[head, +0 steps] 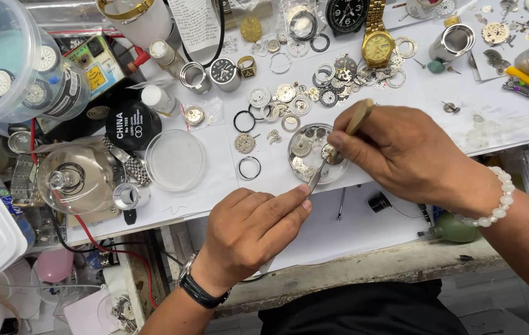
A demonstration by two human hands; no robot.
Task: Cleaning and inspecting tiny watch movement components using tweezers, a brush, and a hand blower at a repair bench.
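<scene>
Cluttered desk (215, 186); left hand (249, 232) pinches tweezers (315, 177) into parts dish (295, 162); right hand (401, 152) grips a stick tool (359, 118); next move needs steady lifting.

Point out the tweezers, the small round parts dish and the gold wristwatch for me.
tweezers (316, 176), head view, on the metal shaft near the tips.
small round parts dish (293, 138), head view, on its left rim.
gold wristwatch (377, 44), head view, on the dial.

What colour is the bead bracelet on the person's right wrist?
The bead bracelet on the right hand's wrist is white, shown best in the head view.
</scene>
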